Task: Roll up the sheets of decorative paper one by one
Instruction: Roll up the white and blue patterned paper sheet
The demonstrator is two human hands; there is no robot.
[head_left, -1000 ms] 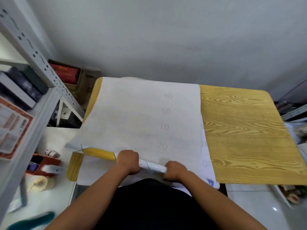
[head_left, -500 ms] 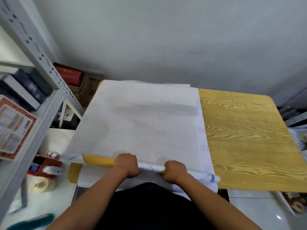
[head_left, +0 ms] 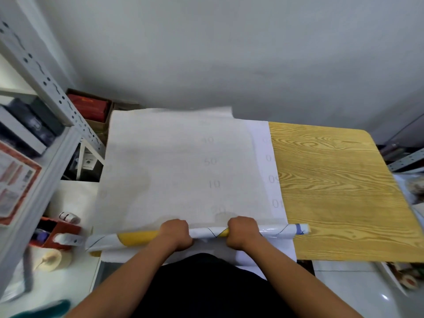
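A large sheet of decorative paper (head_left: 174,171) lies backing side up on the wood-grain table (head_left: 339,191), faint numbers printed on it. Its near edge is wound into a thin roll (head_left: 206,232) that runs left to right, white with a yellow patch at the left. My left hand (head_left: 175,234) grips the roll left of the middle. My right hand (head_left: 243,230) grips it right of the middle. Another white sheet (head_left: 266,161) lies underneath and shows along the right side.
A grey metal shelf rack (head_left: 46,106) with boxes stands at the left. Below it sit a red-orange tray (head_left: 59,232), a tape roll (head_left: 55,260) and small items on a white surface. A cardboard box of red items (head_left: 91,106) is behind. Clutter lies at the far right (head_left: 408,278).
The roll has been turned away from me and straightened, now level across the sheet and thicker. Both hands moved with it and slightly apart; the sheet's far edge has drawn closer.
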